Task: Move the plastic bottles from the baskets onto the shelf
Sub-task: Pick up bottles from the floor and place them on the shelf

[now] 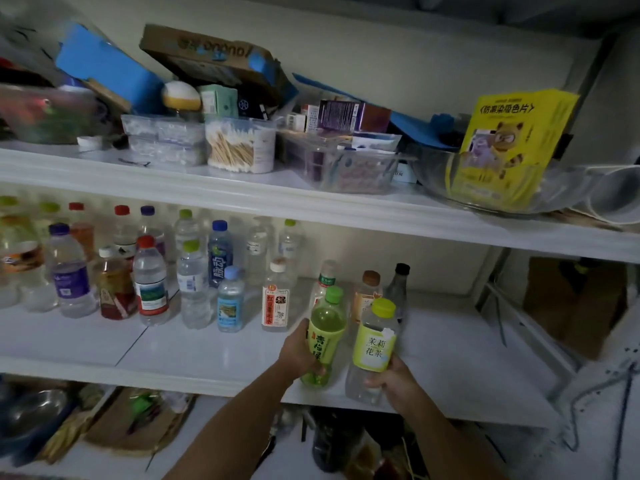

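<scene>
The left hand [298,353] grips a green plastic tea bottle [327,323] with a green cap, its fingers curled round the bottle's lower half. Just beside it, the right hand [396,381] is wrapped round the lower body of a clear plastic bottle [375,344] with a lime cap and a yellow-green label. Both bottles are nearly upright over the front part of the white middle shelf [156,348], close together but apart. Whether their bases rest on the board I cannot tell. Right behind them stand a brown-capped amber bottle [367,296] and a dark bottle with a black cap [399,284]. Further left, a crowd of standing plastic bottles [149,271] with red, blue, purple, white and green caps fills the same shelf back to the wall. The white upper shelf [104,178] carries a clear tub of cotton swabs [239,147], and toward the right a large glass bowl [433,178] with a yellow printed packet [512,140] standing in it
</scene>
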